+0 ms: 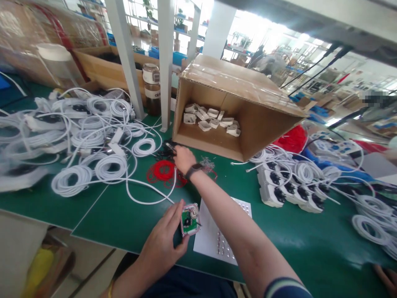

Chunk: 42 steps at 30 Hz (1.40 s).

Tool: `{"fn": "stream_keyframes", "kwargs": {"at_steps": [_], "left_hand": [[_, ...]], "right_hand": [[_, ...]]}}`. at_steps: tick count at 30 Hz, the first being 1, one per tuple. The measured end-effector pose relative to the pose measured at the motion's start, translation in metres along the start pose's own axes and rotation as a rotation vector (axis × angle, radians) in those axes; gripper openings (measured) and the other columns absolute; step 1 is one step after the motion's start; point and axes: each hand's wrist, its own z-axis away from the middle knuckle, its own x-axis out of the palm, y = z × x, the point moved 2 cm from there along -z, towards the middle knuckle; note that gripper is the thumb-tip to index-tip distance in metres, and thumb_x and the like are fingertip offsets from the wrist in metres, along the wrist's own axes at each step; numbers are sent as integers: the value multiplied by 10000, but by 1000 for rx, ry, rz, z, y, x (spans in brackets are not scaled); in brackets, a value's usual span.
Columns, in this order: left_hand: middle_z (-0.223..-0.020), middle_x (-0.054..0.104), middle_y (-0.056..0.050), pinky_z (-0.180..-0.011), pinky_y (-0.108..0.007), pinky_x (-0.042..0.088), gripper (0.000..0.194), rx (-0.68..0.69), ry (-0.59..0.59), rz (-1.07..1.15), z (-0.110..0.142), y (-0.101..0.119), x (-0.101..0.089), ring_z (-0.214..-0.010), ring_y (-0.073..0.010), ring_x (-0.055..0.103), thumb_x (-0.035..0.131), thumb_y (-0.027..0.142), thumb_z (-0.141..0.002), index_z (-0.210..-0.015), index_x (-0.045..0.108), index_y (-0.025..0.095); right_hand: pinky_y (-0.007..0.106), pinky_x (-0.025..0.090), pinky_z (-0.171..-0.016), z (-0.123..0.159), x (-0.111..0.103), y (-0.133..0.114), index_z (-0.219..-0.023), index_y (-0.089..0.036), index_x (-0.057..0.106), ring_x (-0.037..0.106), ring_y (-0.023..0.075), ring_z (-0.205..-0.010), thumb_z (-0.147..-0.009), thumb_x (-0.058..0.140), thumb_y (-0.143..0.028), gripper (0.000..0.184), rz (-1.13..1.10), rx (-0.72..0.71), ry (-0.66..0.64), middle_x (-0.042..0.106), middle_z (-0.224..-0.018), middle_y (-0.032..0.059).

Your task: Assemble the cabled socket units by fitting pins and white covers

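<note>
My left hand [167, 231] grips a small white housing [197, 209] by its edges, its open face turned up. Inside it sit a green circuit board [185, 218] with a black part and a round pale part, and a reddish line runs along the rim. A white cable [149, 203] leads to the housing. Farther out, my right hand [184, 159] has its fingers curled down at a pile of small black parts [163, 152]; what they pinch is hidden. Red rings [163, 169] lie just below that pile, and small clear-looking pieces [207, 162] lie right of the wrist.
A white sheet with rows of small shiny pieces [211, 231] lies under my right forearm. Coiled white cables [110, 167] crowd the left. A cardboard box [211, 142] holds white pieces. White housings [271, 190] with cables stand right. Another person's hand [384, 277] shows lower right.
</note>
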Motion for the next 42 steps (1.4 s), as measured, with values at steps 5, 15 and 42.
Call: {"fn": "stream_keyframes", "kwargs": {"at_steps": [5, 15, 42], "left_hand": [[-1378, 474, -127, -1030, -373, 429, 774, -23, -10, 76, -1, 0, -1, -1253, -263, 472, 547, 167, -759, -1452, 201, 171], [-1389, 451, -140, -1046, -393, 406, 750, -3, -47, 72, -2, 0, -2, -1275, -257, 442, 521, 208, -809, -1457, 146, 166], [-1429, 391, -127, -1077, -385, 364, 717, -69, -128, 97, -5, 3, 2, -1316, -234, 381, 498, 252, -844, -1455, 131, 182]], "right_hand": [[319, 455, -739, 2, 3, -3, -1073, -143, 529, 627, 251, -930, -866, 470, -110, 217, 34, 74, 7, 632, -1033, 149], [261, 409, -697, 76, -37, 70, -887, -175, 549, 624, 192, -817, -928, 464, -304, 160, 14, 154, 175, 664, -884, 71], [177, 166, -359, 226, -5, 44, -925, -191, 521, 216, 30, -367, -813, 624, -403, 261, -1446, 181, -201, 327, -539, -106]]}}
